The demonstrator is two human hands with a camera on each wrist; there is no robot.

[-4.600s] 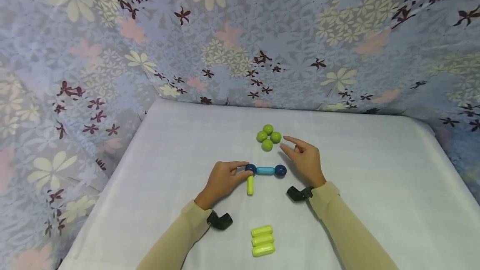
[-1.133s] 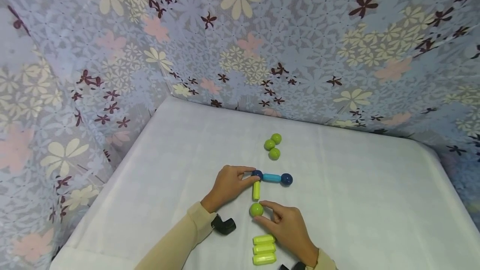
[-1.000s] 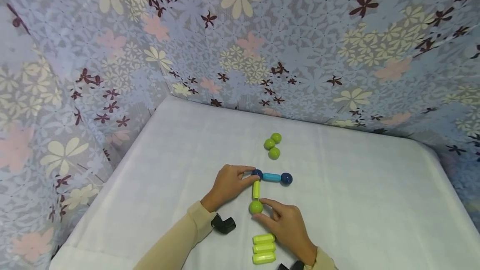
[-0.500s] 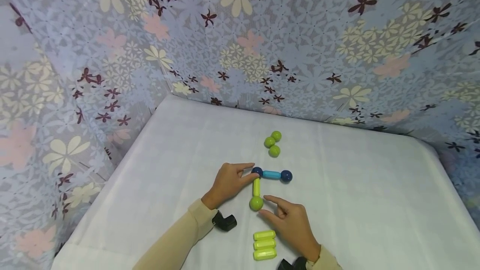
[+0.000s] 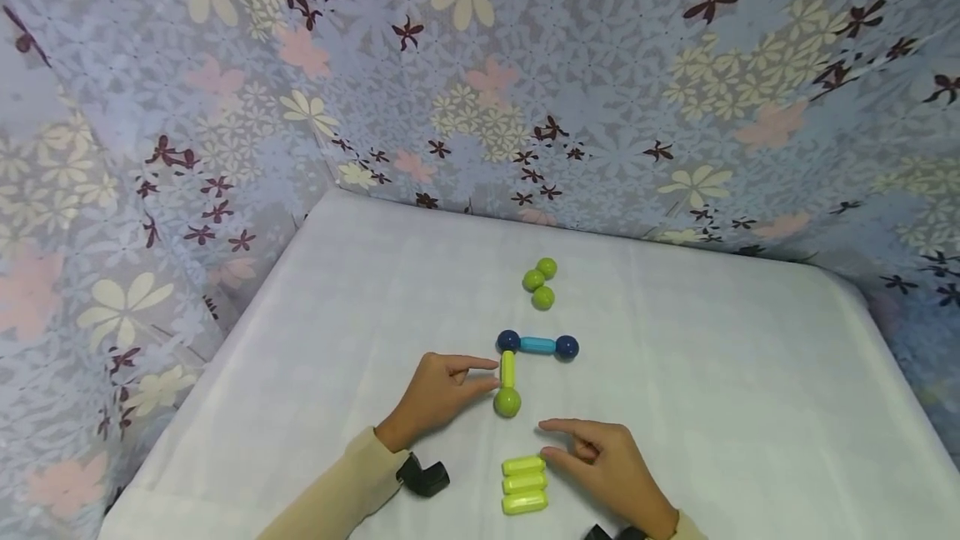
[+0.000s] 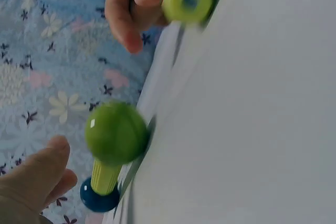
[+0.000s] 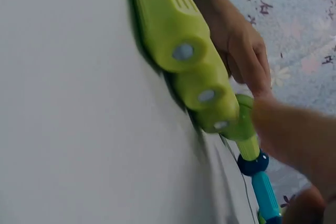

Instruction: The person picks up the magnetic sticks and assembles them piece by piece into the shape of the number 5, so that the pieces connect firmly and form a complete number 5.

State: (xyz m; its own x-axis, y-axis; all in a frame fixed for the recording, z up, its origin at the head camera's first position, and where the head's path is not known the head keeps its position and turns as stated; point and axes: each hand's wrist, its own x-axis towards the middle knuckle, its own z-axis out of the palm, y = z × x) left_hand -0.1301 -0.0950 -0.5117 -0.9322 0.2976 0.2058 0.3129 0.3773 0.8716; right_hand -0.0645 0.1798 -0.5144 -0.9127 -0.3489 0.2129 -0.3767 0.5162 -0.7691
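Note:
A light blue magnetic rod joins two dark blue balls, the left ball and the right ball. From the left ball a yellow-green rod runs toward me and ends at a green ball. My left hand is beside this rod, thumb and forefinger stretched toward it with a gap between them; the left wrist view shows them apart from the pieces. My right hand has its thumb tip right at the end of the nearest-to-ball loose rod, forefinger raised away, nothing pinched.
Three loose yellow-green rods lie side by side at the front, the closest rod included; metal discs show on their ends. Three green balls sit clustered farther back. A white cloth covers the table, and flowered fabric hangs behind.
My right hand brought a green ball from the cluster to the yellow-green rod's free end, let go, and moved toward the loose rods. My left hand released the left blue ball and drew nearer me.

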